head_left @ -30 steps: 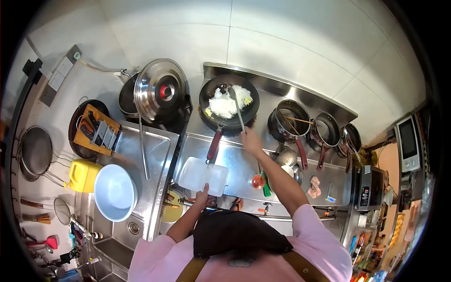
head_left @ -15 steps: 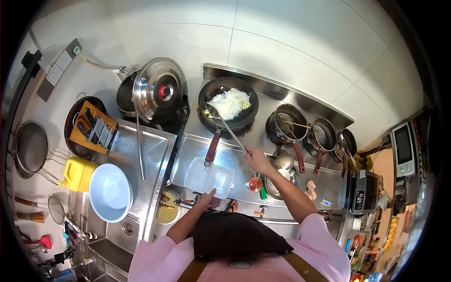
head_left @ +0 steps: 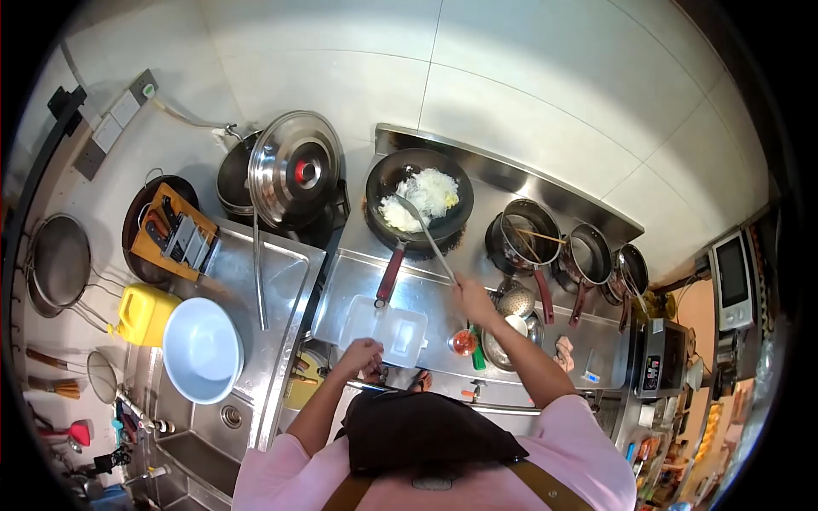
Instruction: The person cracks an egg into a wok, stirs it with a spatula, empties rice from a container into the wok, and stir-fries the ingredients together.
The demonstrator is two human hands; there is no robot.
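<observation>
My right hand [head_left: 473, 298] is wrapped round the long metal handle of a cooking spatula [head_left: 434, 246]. Its blade is in a dark frying pan [head_left: 383, 177], among white food with yellowish bits [head_left: 430, 194] that looks like egg. The pan's red-brown handle [head_left: 390, 274] points toward me, and no hand is on it. By the front edge of a translucent plastic container [head_left: 402, 334], my left hand [head_left: 362, 356] has its fingers curled together; whatever they may hold is hidden. A small bowl of red food [head_left: 463, 342] stands right of the container.
Several pots, one with chopsticks [head_left: 541, 236], stand right of the pan. A ladle [head_left: 516, 301] rests over metal bowls. On the left are a lidded pan [head_left: 298, 170], a knife block [head_left: 175, 234], a yellow jug [head_left: 145, 315] and a light-blue basin [head_left: 202, 349] by the sink.
The spatula blade has moved right in the pan, and the white food has split into two heaps. My left hand has shifted left along the container's edge and curled its fingers.
</observation>
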